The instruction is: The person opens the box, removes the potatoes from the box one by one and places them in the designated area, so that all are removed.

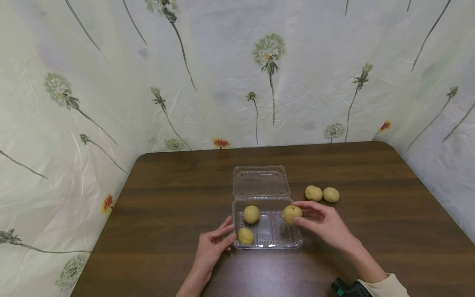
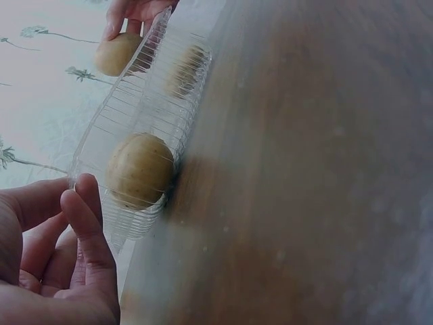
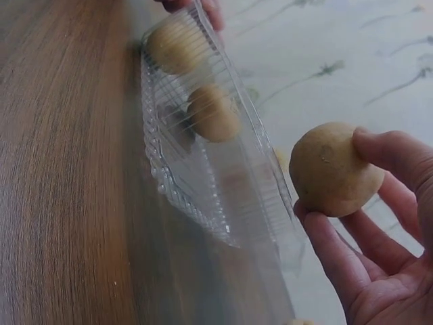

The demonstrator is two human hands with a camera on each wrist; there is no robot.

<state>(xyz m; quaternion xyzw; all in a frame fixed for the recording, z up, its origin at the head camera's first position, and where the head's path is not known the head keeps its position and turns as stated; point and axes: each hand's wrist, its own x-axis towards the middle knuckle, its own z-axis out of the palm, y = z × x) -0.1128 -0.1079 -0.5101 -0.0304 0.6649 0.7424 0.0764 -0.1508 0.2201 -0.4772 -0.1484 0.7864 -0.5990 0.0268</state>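
Note:
A clear plastic clamshell container (image 1: 268, 243) lies with its lid (image 1: 261, 184) folded back. My left hand (image 1: 213, 244) pinches its left rim between thumb and fingers, as the left wrist view (image 2: 64, 250) shows. Inside sit two potatoes: one at the back left (image 1: 251, 214) and one at the front left (image 1: 245, 236). My right hand (image 1: 328, 225) holds another potato (image 1: 292, 214) between thumb and fingers, over the container's right side. In the right wrist view this potato (image 3: 335, 169) is above the rim, apart from the container floor.
Two more potatoes, one (image 1: 313, 193) beside the other (image 1: 331, 194), lie on the brown wooden table (image 1: 178, 194) to the right of the lid. Behind the table hangs a flower-patterned sheet (image 1: 222, 82). A dark device (image 1: 350, 288) sits at my right wrist.

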